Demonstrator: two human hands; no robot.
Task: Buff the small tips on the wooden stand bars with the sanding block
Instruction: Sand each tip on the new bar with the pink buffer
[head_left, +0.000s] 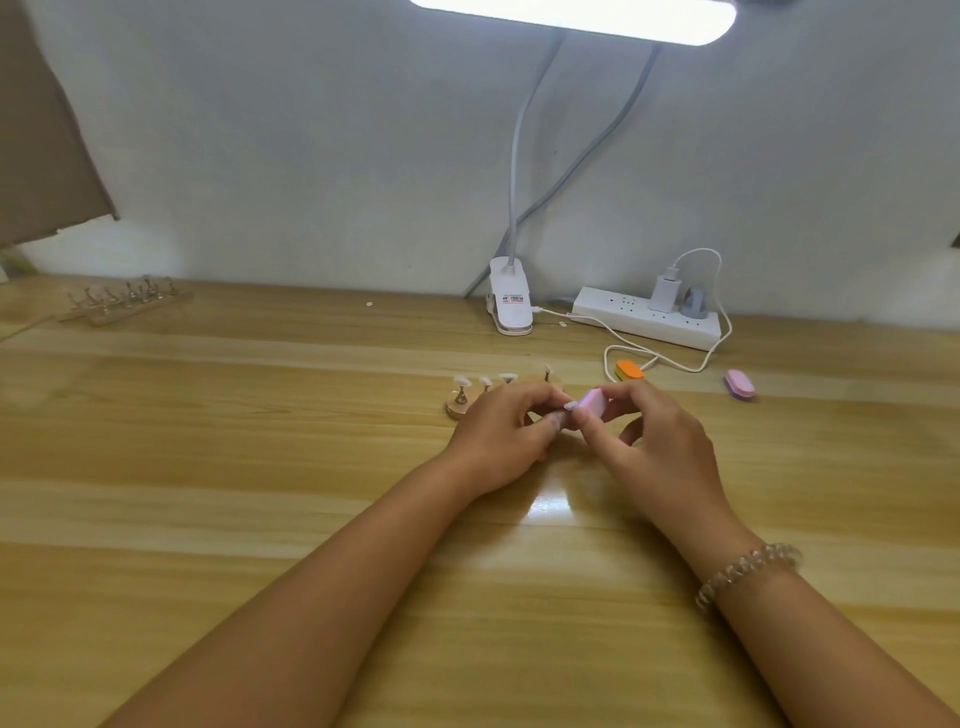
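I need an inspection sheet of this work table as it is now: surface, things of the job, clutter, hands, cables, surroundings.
Surface: wooden table, glossy, with lamp glare near the hands.
Job's things: sanding block held against a small tip; wooden stand behind the hands, with tips on its pins; second stand at the far left.
Clutter: orange block and pink block lying on the right.
Hands: left hand pinches the small tip; right hand grips the sanding block.
Cables: white cable loops from the charger in the power strip.
Surroundings: clip lamp, white wall.
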